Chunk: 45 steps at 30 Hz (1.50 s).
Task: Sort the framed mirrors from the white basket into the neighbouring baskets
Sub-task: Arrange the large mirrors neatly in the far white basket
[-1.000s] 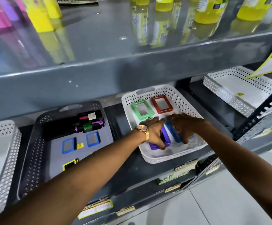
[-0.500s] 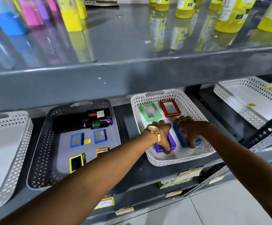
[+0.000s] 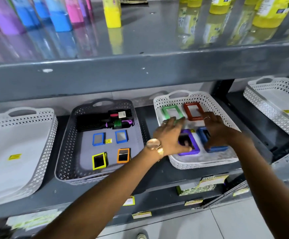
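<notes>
A grey metal store shelf (image 3: 140, 69) runs across the view, with coloured bottles on the level above and lattice baskets on the level below; taking the white basket (image 3: 159, 107) as the landmark, the rest is told from the far left inward. Well left of it sits a pale basket (image 3: 43, 135) with a yellow sticker on its floor. Just left of the white basket stands a grey basket (image 3: 66, 135) that holds dark hairbrushes at the back and, nearer the front, two small blue-framed mirrors (image 3: 98, 139), a yellow-framed mirror (image 3: 99, 160) and an orange-framed mirror (image 3: 123, 155). Inside the white basket, the left hand (image 3: 170, 135), a gold watch on its wrist, is spread with fingers apart: its fingertips touch the near edge of the green-framed mirror (image 3: 169, 110) at the back, its thumb lies on the purple-framed mirror (image 3: 191, 147) at the front. The right hand (image 3: 217, 128) is likewise spread and closed on nothing, its fingers reaching the near edge of the red-framed mirror (image 3: 193, 111), its palm over the blue-framed mirror (image 3: 216, 148). Well right of the white basket is another pale basket (image 3: 261, 100).
</notes>
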### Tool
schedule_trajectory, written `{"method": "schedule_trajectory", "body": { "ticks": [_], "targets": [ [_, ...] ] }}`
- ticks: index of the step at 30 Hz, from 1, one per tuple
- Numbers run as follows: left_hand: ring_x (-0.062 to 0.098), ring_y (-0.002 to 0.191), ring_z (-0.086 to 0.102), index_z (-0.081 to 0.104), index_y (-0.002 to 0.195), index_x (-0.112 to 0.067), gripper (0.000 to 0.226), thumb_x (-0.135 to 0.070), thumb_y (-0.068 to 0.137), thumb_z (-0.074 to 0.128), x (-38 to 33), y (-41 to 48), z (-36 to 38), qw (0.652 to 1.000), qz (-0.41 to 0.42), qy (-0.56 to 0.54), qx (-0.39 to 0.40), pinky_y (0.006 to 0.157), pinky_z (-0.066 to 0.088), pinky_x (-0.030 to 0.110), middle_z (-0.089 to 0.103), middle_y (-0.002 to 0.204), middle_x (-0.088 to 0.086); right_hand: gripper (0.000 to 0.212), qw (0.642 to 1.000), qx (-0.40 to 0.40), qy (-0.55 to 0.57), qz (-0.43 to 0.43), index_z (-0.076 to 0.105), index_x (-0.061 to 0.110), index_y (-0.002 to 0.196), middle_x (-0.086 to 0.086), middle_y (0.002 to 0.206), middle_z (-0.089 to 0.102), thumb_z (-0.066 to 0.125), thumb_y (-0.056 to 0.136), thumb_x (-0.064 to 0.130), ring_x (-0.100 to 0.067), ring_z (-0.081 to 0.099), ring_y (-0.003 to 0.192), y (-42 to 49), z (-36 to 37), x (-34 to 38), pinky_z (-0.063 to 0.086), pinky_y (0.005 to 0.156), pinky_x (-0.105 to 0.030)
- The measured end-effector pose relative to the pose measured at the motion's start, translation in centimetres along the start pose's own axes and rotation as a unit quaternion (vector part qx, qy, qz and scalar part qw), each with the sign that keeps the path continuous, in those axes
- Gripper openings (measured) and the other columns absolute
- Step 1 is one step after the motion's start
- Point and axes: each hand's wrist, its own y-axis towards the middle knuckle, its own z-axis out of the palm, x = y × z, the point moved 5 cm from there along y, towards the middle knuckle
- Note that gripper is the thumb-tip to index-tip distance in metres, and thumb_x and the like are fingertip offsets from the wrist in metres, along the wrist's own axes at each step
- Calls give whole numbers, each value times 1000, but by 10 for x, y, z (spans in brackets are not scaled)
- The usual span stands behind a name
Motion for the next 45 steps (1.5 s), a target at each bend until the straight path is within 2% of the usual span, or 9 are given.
{"method": "schedule_trajectory", "body": {
  "ticks": [3, 6, 11, 15, 19, 22, 29, 35, 45],
  "targets": [
    [27, 126, 48, 34, 141, -26, 71, -45, 81, 66, 43, -65, -38, 993, -27, -58, -99, 104, 43, 37, 48, 140, 9, 91, 976, -138, 135, -105, 31, 13, 146, -15, 152, 33, 80, 69, 14, -30, 30, 140, -32, -6, 64, 24, 116, -38],
    [23, 119, 58, 56, 128, -16, 52, -30, 80, 72, 109, -127, -69, 987, -114, -62, -92, 99, 44, 30, 62, 129, 7, 56, 948, -119, 226, -189, 56, 16, 130, -10, 131, 58, 73, 77, 16, -23, 54, 121, -50, 11, 149, 42, 106, -34],
    [25, 126, 49, 50, 135, -19, 63, -21, 78, 75, 180, -188, -72, 970, -227, 6, 90, 104, 35, 30, 52, 139, 10, 50, 976, 8, 111, -186, 56, 7, 127, -14, 132, 54, 70, 78, 11, -30, 52, 122, -19, 60, 231, 44, 101, -34],
    [17, 111, 59, 58, 126, -19, 56, -28, 74, 76, 180, -181, -67, 977, -186, 7, 102, 88, 39, 8, 62, 129, 6, 39, 985, 35, -5, -171, 59, 1, 111, -21, 121, 58, 71, 75, 11, -37, 57, 113, -1, 78, 247, 46, 97, -38],
    [23, 113, 62, 59, 124, -23, 60, -32, 69, 81, 188, -169, -61, 975, -198, 2, 96, 99, 47, 34, 66, 125, 3, 23, 980, 88, 12, -180, 63, 6, 92, -20, 111, 65, 75, 73, 11, -33, 63, 101, 6, 87, 252, 51, 86, -35],
    [21, 114, 61, 58, 125, -24, 69, -33, 63, 85, 196, -167, -57, 974, -208, 0, 89, 101, 46, 33, 66, 126, 1, 14, 977, 93, 43, -185, 66, 0, 87, -19, 100, 70, 72, 74, 3, -29, 67, 87, 9, 92, 252, 56, 80, -35],
    [17, 118, 57, 57, 127, -17, 71, -20, 62, 86, 201, -161, -54, 974, -210, -38, 79, 97, 35, 18, 63, 129, -1, 15, 975, 87, 69, -191, 64, 1, 81, -15, 100, 66, 74, 69, 1, -27, 63, 85, 12, 93, 251, 56, 79, -34],
    [23, 116, 59, 55, 129, -18, 73, -20, 63, 86, 200, -156, -49, 975, -199, -33, 96, 102, 44, 32, 64, 127, 3, 24, 974, 101, 75, -186, 58, 6, 79, -9, 92, 56, 78, 68, 5, -24, 56, 82, 12, 94, 250, 47, 72, -28],
    [18, 115, 61, 52, 133, -15, 80, -17, 61, 87, 207, -166, -50, 974, -209, -65, 54, 102, 44, 27, 65, 127, 2, 30, 971, 102, 109, -186, 53, 7, 74, -15, 94, 60, 82, 66, 7, -29, 60, 89, 13, 97, 258, 49, 76, -32]
  ]
}}
